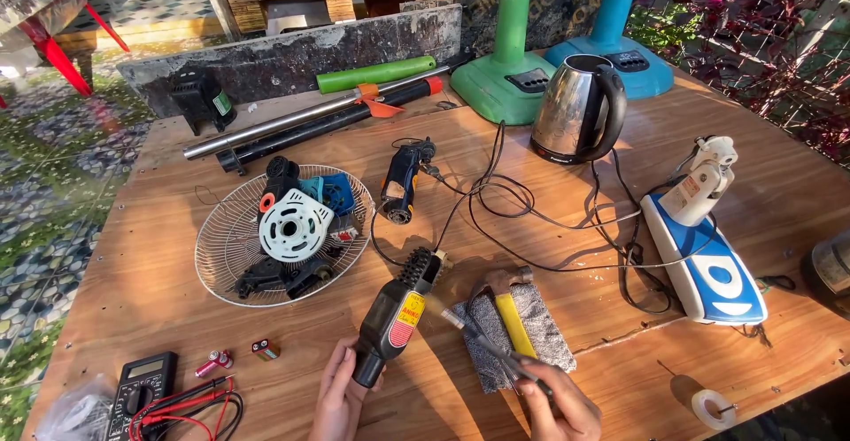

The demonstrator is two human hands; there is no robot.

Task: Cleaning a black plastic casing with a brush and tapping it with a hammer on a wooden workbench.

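My left hand [335, 398] grips the handle end of a black soldering gun [396, 313] with a yellow-and-red label, its ribbed nose pointing up and away. My right hand [560, 406] holds a thin metal tool [482, 342] whose tip reaches toward the gun's nose. Under the right hand lies a grey cloth [540, 317] with a yellow-handled hammer [512, 313] on it. A black cord runs from the gun across the wooden table [159, 282].
A wire fan guard [221, 246] holds a white plastic disc and black parts. A steel kettle [577, 109], a blue-white iron [708, 259], a small motor [403, 182], a multimeter [137, 392], batteries [264, 349], tape roll [713, 407], tubes and two fan bases also sit here.
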